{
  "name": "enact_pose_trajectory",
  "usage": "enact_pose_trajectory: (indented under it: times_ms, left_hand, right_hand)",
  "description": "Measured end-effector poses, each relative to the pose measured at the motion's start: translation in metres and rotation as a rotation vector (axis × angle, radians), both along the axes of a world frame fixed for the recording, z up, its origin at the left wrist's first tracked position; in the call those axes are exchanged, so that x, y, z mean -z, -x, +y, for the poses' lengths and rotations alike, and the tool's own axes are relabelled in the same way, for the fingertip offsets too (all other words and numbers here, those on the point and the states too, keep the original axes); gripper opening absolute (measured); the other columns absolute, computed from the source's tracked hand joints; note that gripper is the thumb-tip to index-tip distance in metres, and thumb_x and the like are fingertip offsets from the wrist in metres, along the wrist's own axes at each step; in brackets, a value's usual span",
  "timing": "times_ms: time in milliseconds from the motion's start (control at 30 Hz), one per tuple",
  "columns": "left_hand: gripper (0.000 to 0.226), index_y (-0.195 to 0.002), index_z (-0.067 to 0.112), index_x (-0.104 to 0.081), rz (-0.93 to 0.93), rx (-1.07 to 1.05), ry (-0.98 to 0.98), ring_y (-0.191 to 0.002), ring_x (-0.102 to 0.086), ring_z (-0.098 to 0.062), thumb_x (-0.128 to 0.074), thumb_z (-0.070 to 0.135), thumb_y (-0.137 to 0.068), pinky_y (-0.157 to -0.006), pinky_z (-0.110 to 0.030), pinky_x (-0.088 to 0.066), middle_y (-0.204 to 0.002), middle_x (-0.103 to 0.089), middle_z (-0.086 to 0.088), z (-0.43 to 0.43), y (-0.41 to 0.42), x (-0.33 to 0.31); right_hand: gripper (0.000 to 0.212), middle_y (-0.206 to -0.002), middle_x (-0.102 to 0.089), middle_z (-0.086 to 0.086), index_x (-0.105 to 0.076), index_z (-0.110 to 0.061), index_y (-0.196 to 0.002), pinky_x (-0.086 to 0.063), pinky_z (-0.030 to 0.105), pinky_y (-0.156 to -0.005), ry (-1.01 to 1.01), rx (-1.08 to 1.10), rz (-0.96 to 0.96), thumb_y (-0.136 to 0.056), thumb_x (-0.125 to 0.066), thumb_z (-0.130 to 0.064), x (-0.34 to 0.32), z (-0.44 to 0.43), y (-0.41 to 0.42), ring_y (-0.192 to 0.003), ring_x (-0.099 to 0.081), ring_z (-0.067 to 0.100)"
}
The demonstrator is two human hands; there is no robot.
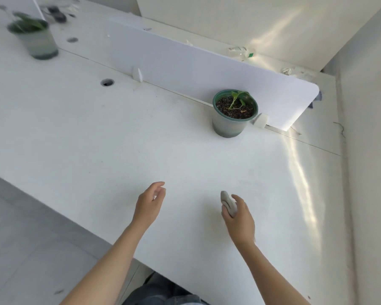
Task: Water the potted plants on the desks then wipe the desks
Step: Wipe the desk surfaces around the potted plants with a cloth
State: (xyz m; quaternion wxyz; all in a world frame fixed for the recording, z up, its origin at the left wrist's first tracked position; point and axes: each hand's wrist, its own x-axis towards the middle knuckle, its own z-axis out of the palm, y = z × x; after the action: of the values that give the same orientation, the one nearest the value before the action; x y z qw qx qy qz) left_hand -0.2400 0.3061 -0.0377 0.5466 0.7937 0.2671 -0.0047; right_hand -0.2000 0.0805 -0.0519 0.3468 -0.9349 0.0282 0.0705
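In the head view a white desk [97, 137] fills most of the frame, running from the upper left down to the lower right; two bare forearms reach in from the bottom edge. The left hand [149, 202] hovers over the desk in the lower centre, fingers loosely curled and apart, holding nothing; the right hand [239, 219], just to its right, is closed around a small wad of grey cloth [228, 202], which sticks up past the thumb and fingertips. A potted plant [234, 113] in a green-rimmed pot stands right of centre, its dark soil showing and a few green leaves at the far side; it sits just beside a white divider panel [196, 71] that crosses the upper middle of the frame, close to one of the panel's white brackets [260, 120]. A second potted plant [34, 36], blurred, stands in the upper left; a round cable hole [107, 82] lies in the desk left of centre. Beyond the divider, in the upper right, lies a clear plastic bottle [240, 52] with a green cap.
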Motion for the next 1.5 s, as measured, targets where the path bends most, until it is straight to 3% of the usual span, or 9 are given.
enact_pose_trajectory:
  times_ms: [167, 267, 367, 467, 767, 867, 1033, 1300, 1500]
  left_hand:
    - [0.019, -0.099, 0.022, -0.058, -0.036, -0.238, 0.097, -0.092, -0.060, -0.013, -0.044, 0.010, -0.095, -0.075, -0.012, -0.040, -0.092, -0.065, 0.004, -0.013, 0.113, -0.010]
    - [0.025, -0.087, 0.023, -0.060, 0.014, -0.449, 0.113, -0.086, -0.062, -0.020, -0.044, 0.005, -0.093, -0.079, -0.024, -0.045, -0.085, -0.067, -0.002, -0.019, 0.179, 0.003]
    - [0.020, -0.087, 0.016, -0.061, 0.081, -0.601, 0.138, -0.083, -0.062, -0.024, -0.045, 0.006, -0.093, -0.087, -0.038, -0.046, -0.083, -0.066, -0.005, -0.015, 0.223, 0.014]
    - [0.019, -0.085, 0.016, -0.061, 0.032, -0.726, 0.168, -0.082, -0.062, -0.022, -0.046, 0.008, -0.093, -0.084, -0.036, -0.044, -0.083, -0.067, -0.006, -0.002, 0.245, 0.011]
    - [0.025, -0.079, 0.020, -0.060, -0.048, -0.773, 0.189, -0.080, -0.062, -0.021, -0.045, 0.008, -0.094, -0.075, -0.028, -0.044, -0.082, -0.067, -0.004, 0.084, 0.313, 0.008]
    - [0.025, -0.078, 0.021, -0.060, -0.044, -0.779, 0.164, -0.078, -0.061, -0.020, -0.045, 0.008, -0.094, -0.073, -0.024, -0.044, -0.081, -0.066, -0.003, 0.134, 0.349, 0.014]
    - [0.021, -0.082, 0.013, -0.062, -0.055, -0.957, 0.196, -0.076, -0.059, -0.021, -0.045, 0.010, -0.093, -0.066, -0.022, -0.042, -0.081, -0.064, -0.004, 0.202, 0.399, 0.021]
    - [0.021, -0.078, 0.015, -0.062, 0.020, -0.935, 0.280, -0.078, -0.061, -0.022, -0.048, 0.012, -0.093, -0.070, -0.025, -0.043, -0.081, -0.066, -0.005, 0.268, 0.384, 0.038]
    - [0.019, -0.082, 0.014, -0.062, -0.039, -0.998, 0.219, -0.080, -0.060, -0.021, -0.046, 0.011, -0.093, -0.071, -0.026, -0.043, -0.084, -0.065, -0.005, 0.373, 0.323, 0.021]
  right_hand:
    - [0.036, -0.110, -0.060, -0.005, -0.048, -0.019, -0.121, -0.041, 0.026, -0.076, -0.208, -0.046, 0.044, -0.088, -0.054, -0.030, -0.019, 0.021, 0.053, -0.092, -0.056, 0.014]
    - [0.033, -0.113, -0.059, -0.007, -0.049, -0.020, -0.120, -0.041, 0.023, -0.077, -0.202, -0.250, 0.105, -0.089, -0.052, -0.032, -0.016, 0.045, 0.091, -0.090, -0.055, 0.010]
    - [0.035, -0.117, -0.057, -0.008, -0.048, -0.021, -0.122, -0.045, 0.026, -0.081, -0.120, -0.489, 0.151, -0.089, -0.049, -0.033, -0.010, 0.069, 0.121, -0.100, -0.058, 0.013]
    - [0.034, -0.115, -0.057, -0.007, -0.048, -0.022, -0.122, -0.046, 0.029, -0.081, -0.095, -0.628, 0.133, -0.090, -0.048, -0.034, -0.016, 0.091, 0.138, -0.099, -0.057, 0.014]
    - [0.031, -0.110, -0.059, -0.005, -0.051, -0.020, -0.118, -0.042, 0.027, -0.072, -0.115, -0.718, 0.003, -0.090, -0.050, -0.030, -0.022, 0.195, 0.187, -0.092, -0.058, 0.015]
    - [0.029, -0.110, -0.061, -0.003, -0.052, -0.022, -0.117, -0.045, 0.028, -0.071, -0.131, -0.659, 0.053, -0.089, -0.050, -0.032, -0.006, 0.241, 0.232, -0.088, -0.060, 0.014]
    - [0.031, -0.110, -0.060, -0.002, -0.052, -0.020, -0.117, -0.044, 0.029, -0.068, -0.042, -0.782, 0.081, -0.089, -0.051, -0.032, 0.011, 0.304, 0.278, -0.087, -0.061, 0.020]
    - [0.029, -0.109, -0.060, -0.002, -0.052, -0.021, -0.116, -0.048, 0.027, -0.070, 0.009, -0.853, 0.092, -0.090, -0.051, -0.033, 0.016, 0.391, 0.257, -0.078, -0.057, 0.012]
    - [0.028, -0.106, -0.062, -0.001, -0.053, -0.021, -0.115, -0.041, 0.023, -0.062, -0.094, -0.865, 0.054, -0.089, -0.049, -0.032, -0.001, 0.513, 0.177, -0.078, -0.058, 0.012]
